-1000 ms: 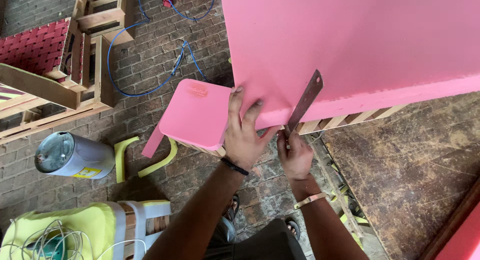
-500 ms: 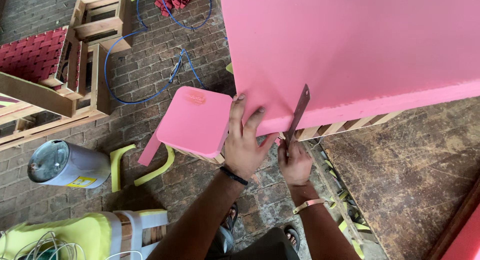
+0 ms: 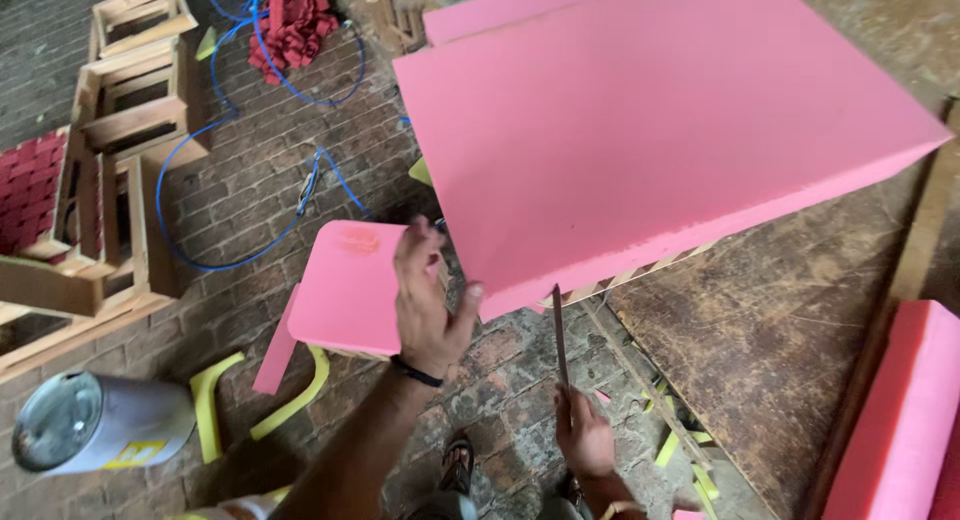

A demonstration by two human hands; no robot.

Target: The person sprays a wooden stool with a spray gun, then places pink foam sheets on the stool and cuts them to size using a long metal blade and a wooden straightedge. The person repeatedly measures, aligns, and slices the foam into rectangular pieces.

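Blade [image 3: 560, 330] now clear of foam [image 3: 640, 130]

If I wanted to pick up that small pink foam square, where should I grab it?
Grab the small pink foam square by its near-right edge, coming from the person's side, much as the left hand touches it there. It lies flat with that thick edge sticking out over the brick floor. Keep clear of the blade held upright in the right hand.

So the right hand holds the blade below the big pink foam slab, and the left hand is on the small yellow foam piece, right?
Not quite: the head view shows the small foam piece under the left hand is pink, not yellow. The rest holds: the right hand holds the blade below the big pink foam slab.
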